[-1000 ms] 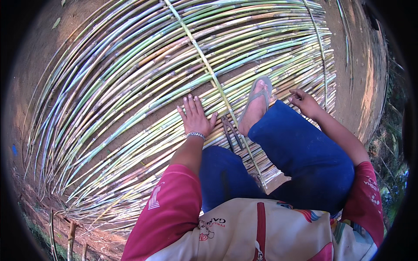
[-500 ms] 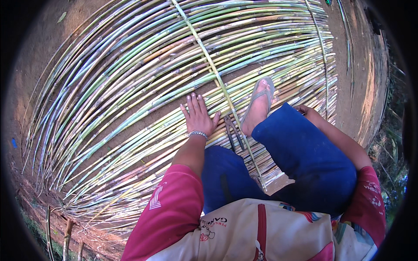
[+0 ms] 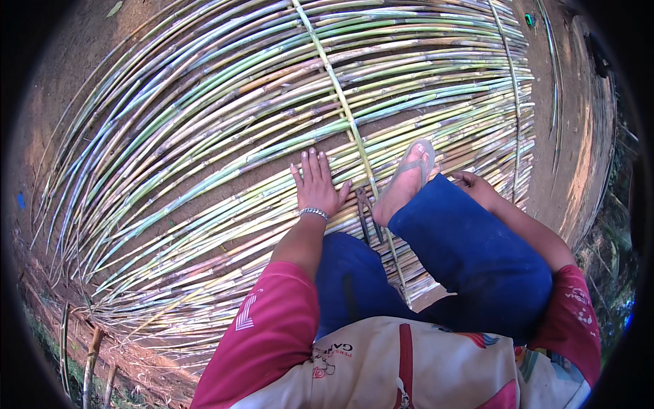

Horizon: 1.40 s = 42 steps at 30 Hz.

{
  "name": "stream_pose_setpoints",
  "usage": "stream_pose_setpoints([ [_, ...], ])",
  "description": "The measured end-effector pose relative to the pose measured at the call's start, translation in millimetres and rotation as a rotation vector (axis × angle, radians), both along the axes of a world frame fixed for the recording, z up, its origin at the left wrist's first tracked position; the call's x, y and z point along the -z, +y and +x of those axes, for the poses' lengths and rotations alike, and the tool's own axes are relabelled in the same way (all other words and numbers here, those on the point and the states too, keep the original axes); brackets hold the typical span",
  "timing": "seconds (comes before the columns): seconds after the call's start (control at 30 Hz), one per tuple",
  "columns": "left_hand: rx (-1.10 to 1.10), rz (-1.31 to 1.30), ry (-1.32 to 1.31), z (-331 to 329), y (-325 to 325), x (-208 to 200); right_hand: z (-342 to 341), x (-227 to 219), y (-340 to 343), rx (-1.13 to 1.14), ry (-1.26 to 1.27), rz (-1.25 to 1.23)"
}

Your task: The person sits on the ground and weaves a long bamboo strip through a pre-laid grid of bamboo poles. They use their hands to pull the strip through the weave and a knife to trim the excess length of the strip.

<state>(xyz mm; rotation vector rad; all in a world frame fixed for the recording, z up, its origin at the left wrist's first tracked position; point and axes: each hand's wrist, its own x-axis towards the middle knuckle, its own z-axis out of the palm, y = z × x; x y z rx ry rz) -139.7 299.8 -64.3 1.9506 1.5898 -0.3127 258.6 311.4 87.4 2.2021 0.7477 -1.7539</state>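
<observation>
My left hand lies flat with fingers apart on long, thin yellow-green canes laid side by side on the ground. A metal bracelet is on that wrist. Just right of this hand rest pincers with dark handles, their lower end close to my leg. A thin crosswise pole runs over the canes, passing beside the pincers. My right hand is low at the canes beyond my raised knee. Its fingers are curled and partly hidden, so what they hold, if anything, cannot be made out.
My sandalled foot stands on the canes between my hands. Another crosswise stick crosses the right ends. Loose thin sticks lie on bare soil at the far right. Short upright stakes stand at the lower left.
The view has shifted slightly, so the canes sit a little lower and to the right. My left hand stays flat on them. More of my right hand's fingers shows beside the knee.
</observation>
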Motion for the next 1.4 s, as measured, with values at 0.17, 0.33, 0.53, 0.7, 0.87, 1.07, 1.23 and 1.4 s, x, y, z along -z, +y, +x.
stream_pose_setpoints([
  [0.17,0.005,0.004,-0.015,2,0,3,2,29,-7,-0.035,0.007,-0.054],
  [0.33,0.019,0.03,-0.01,0,-1,2,-9,47,-19,0.103,0.227,0.03],
  [0.53,0.053,0.046,0.009,0,1,0,-3,43,-15,0.1,0.115,0.039],
  [0.7,0.101,0.012,0.065,7,0,-6,7,60,-35,0.061,0.112,-0.009],
  [0.87,0.103,-0.02,0.097,7,-1,-4,-7,54,-17,-0.347,0.013,0.215],
  [1.07,0.095,0.019,0.07,4,-6,-1,-38,47,54,-0.928,-0.187,0.484],
  [1.23,0.101,-0.016,0.086,10,-1,-10,-10,87,116,-0.849,-0.38,0.423],
  [1.4,0.067,-0.073,0.066,3,-2,-19,-2,31,129,-0.849,-0.382,0.485],
])
